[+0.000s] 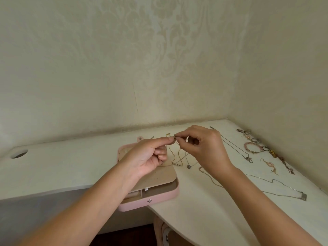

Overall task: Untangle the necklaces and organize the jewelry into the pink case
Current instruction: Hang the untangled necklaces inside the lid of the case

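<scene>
both hands raised over counter (71, 167), left hand (150, 157) and right hand (204, 148) each pinching tangled gold necklaces (179, 157) at top in curled fingers, chains dangling beside open pink case (159, 199) at counter edge, silver necklaces (236, 150), beaded bracelet (253, 147) laid out right

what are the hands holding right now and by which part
The left hand and right hand each pinch the thin gold necklace at its top end, close together; the rest hangs in loops below.
</scene>
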Action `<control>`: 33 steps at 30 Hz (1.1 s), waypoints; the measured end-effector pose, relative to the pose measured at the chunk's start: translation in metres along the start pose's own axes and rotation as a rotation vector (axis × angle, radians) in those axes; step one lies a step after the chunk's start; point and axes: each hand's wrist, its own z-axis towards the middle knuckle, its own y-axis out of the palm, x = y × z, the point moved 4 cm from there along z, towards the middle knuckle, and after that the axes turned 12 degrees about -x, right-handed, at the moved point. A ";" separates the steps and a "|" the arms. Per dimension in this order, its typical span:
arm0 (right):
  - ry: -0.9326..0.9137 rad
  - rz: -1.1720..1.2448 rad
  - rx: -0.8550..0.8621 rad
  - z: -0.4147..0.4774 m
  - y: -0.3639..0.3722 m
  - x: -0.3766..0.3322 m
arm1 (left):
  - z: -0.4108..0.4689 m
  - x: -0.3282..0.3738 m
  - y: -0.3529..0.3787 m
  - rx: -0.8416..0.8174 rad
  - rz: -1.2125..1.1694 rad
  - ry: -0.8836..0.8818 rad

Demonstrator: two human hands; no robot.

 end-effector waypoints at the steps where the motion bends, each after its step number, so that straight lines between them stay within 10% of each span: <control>1: 0.013 0.039 -0.021 0.000 -0.001 0.002 | -0.001 0.001 0.000 -0.002 0.007 0.001; 33: -0.126 0.157 0.061 -0.019 -0.007 -0.006 | -0.030 0.006 0.011 -0.104 0.316 0.286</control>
